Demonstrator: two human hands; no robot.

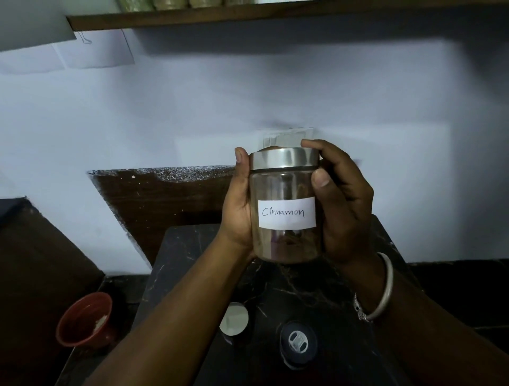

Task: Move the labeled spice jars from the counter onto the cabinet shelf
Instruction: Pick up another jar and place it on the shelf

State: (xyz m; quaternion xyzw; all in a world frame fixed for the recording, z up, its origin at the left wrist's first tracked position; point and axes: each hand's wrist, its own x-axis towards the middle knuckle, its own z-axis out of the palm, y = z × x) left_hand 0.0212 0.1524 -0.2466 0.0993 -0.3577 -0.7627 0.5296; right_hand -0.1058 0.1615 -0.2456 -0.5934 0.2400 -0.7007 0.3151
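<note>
A clear glass jar [286, 209] with a steel lid and a white label reading "Cinnamon" is held upright in the air above the dark marble counter [316, 292]. My left hand [238, 209] wraps its left side, thumb near the lid. My right hand [344, 198] grips its right side, with fingers on the lid's rim. The wooden cabinet shelf [275, 15] runs across the top of the view, with several jars of greenish contents [170, 3] standing on it, only their bases visible.
On the counter below my arms stand a steel-lidded jar [234, 319] and a dark-lidded jar [298, 341]. A red cup [85, 319] sits at the lower left beside the counter. A pale wall fills the space between counter and shelf.
</note>
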